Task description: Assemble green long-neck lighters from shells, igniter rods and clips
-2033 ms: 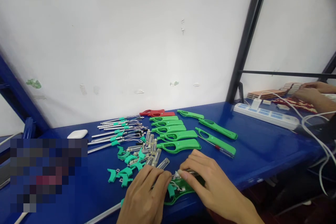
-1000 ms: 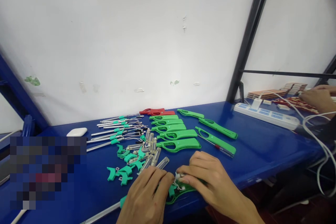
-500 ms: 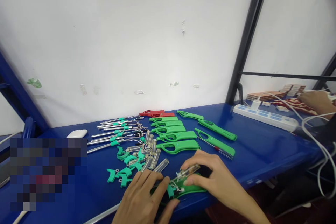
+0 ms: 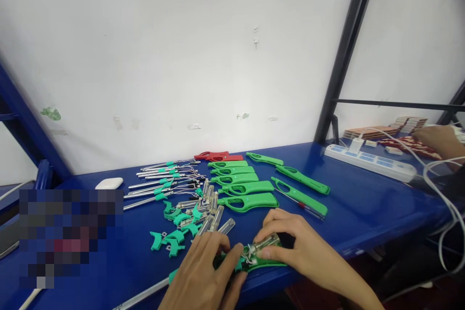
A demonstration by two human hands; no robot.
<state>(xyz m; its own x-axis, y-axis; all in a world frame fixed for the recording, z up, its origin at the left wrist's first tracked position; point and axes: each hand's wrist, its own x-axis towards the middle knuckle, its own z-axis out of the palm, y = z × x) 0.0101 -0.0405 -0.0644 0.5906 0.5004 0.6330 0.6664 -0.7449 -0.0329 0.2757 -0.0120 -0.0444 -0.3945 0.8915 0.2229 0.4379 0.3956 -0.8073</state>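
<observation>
My left hand (image 4: pixel 207 271) grips the left part of a green lighter shell (image 4: pixel 271 262) at the table's front edge. A metal lighter tube (image 4: pixel 142 296) sticks out to the left from under that hand. Between thumb and fingers, my right hand (image 4: pixel 290 242) pinches a clear fuel tank (image 4: pixel 268 242), which lies over the shell's right part. Near my left fingertips sit a teal trigger piece (image 4: pixel 240 265) and thin white wires. Beyond my hands lie loose clear fuel tanks (image 4: pixel 218 217), teal triggers (image 4: pixel 175 242) and a row of green shells (image 4: pixel 250 202).
Metal tubes with wires (image 4: pixel 145 202) lie at the back left near a white case (image 4: pixel 109 183). Red shells (image 4: pixel 221 156) lie by the wall, more green shells (image 4: pixel 303 180) to the right. A white power strip (image 4: pixel 370 162) with cables and another person's arm (image 4: pixel 441 140) are far right.
My right hand has lowered the clear fuel tank onto the green shell, closer to the wires. My left fingers have moved slightly right along the shell. The view has shifted a little.
</observation>
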